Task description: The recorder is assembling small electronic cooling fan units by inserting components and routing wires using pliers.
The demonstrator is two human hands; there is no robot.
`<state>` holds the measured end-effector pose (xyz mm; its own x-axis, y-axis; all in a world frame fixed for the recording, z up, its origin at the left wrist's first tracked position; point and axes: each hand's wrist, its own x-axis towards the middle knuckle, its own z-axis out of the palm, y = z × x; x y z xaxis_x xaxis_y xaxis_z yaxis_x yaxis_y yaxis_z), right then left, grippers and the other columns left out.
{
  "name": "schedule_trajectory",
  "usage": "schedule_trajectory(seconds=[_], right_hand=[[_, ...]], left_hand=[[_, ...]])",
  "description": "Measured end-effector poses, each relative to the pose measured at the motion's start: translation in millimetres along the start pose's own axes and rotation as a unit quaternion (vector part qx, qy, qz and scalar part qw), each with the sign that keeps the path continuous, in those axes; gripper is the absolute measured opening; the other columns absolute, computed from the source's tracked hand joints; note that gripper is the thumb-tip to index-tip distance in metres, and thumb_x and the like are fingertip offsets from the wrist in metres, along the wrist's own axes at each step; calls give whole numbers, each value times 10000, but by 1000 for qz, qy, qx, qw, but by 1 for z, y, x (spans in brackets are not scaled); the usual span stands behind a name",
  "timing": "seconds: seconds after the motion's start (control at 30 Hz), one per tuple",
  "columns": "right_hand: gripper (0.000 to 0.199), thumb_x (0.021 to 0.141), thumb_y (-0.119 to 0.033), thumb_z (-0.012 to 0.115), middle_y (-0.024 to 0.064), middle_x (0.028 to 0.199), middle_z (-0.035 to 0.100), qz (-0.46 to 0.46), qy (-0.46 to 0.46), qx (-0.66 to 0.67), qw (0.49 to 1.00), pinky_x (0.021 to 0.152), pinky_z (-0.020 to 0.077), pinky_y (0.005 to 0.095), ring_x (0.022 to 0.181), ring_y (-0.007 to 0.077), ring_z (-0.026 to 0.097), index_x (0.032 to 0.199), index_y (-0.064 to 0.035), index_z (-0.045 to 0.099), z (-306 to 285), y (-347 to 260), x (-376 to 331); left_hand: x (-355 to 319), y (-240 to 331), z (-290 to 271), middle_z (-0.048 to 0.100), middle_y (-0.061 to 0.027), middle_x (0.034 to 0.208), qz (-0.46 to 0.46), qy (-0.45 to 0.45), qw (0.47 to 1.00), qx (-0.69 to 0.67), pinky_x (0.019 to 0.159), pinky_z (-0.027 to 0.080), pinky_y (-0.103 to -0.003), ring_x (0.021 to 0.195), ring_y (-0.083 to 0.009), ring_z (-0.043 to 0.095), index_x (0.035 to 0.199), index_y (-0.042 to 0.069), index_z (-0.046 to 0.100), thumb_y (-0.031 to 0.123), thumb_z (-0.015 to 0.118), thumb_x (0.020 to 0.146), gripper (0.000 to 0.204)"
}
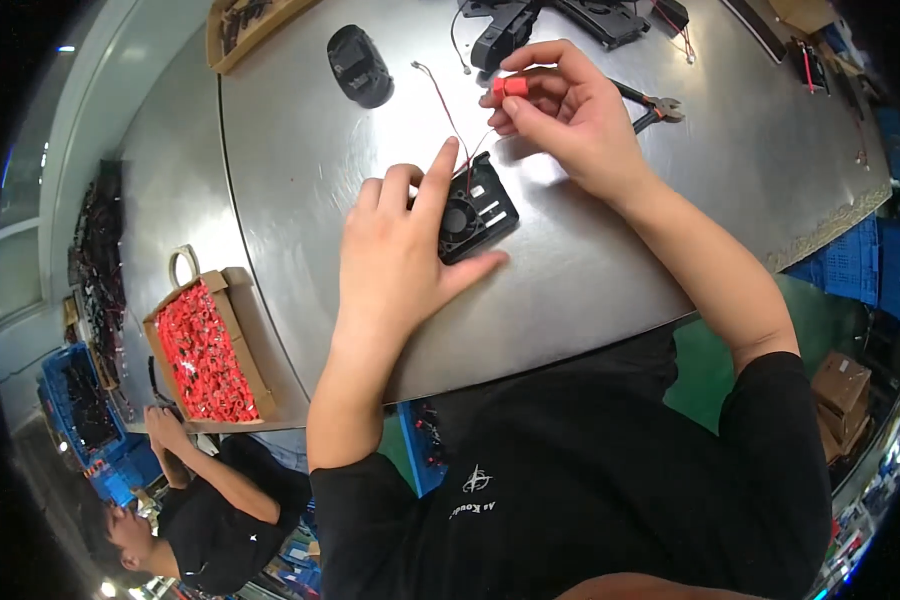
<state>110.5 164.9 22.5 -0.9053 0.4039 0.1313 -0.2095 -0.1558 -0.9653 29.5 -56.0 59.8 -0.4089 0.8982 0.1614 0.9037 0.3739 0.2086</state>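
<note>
While I stand near this metal table (530, 320), I see the person's left hand (395, 240) spread at the left edge of a black fan housing (485, 212); the palm hides that side, so I cannot tell whether it grips. Toward one o'clock from the housing, the right hand (575, 115) pinches a small red piece (511, 87) between thumb and finger. Thin wires (440, 95) trail from the housing to eleven o'clock, where a rounded black part (360, 66) lies farther out. Pliers (660, 107) lie at two o'clock, partly behind the right hand. At eight o'clock sits a carton (242, 345) of red bits (205, 350), with a co-worker's hands (167, 430) by its corner
</note>
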Motion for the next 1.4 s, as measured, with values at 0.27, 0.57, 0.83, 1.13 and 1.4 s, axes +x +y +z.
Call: schedule_trajectory(seconds=[0.27,0.57,0.83,1.13,1.4], right_hand=[[128,989,-93,682,44,940,684,-97,-15,-52,994,780,539,266,847,112,655,1077,-31,614,-1,-9,-14],[175,841,-44,773,7,781,609,-263,-73,-216,938,503,397,235,572,66,519,980,-14,670,12,-14,-26],[136,863,-76,760,30,773,630,-239,-63,-274,929,499,399,248,558,87,516,925,-15,655,12,-10,-27],[137,964,-142,688,-17,718,582,-114,-119,-147,975,519,385,252,580,76,487,900,-33,636,14,-13,-30],[263,1036,-308,612,-36,719,516,173,-231,116,950,490,317,211,568,34,420,898,-87,577,9,-27,-25]], left_hand=[[6,-9,-1,655,-238,1193,-149,89,738,-652,765,616,-359,913,-297,732,1686,246,77,479,607,1006,893],[1,8,17,612,-310,1286,-121,-82,523,-840,862,629,-474,927,-379,735,1689,187,-5,578,377,1027,859],[-8,3,26,701,-210,1147,-171,-70,543,-819,873,593,-375,954,-297,727,1441,-63,472,630,411,1000,824],[-9,8,12,631,-137,1266,-107,45,785,-609,881,539,-324,1018,-193,659,1558,-34,374,570,687,931,925],[-10,4,15,612,-150,1294,-59,66,813,-576,918,535,-349,1089,-219,655,1569,-33,357,631,704,901,1004]])
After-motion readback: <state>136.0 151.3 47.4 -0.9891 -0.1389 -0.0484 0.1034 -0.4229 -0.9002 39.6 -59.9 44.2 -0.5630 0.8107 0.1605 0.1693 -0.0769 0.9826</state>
